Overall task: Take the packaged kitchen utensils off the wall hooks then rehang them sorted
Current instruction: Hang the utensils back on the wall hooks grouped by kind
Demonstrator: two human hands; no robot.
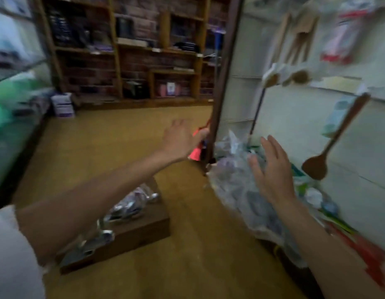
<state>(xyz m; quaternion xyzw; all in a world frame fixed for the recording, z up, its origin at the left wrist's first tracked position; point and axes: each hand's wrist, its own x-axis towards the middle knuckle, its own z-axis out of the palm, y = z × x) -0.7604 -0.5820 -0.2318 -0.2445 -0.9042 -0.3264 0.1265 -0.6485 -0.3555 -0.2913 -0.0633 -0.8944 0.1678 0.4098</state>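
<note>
Plainly, left hand (183, 141) and right hand (271, 169) spread open, empty, near one hanging spoon (336, 139).

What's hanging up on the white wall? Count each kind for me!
Dark wooden spoon: 1
Pale wooden tools: 2 (blurry, my best count)
Round brown brushes: 2
Red-and-white packet: 1
Pale blue packet: 1
Total: 7
</note>
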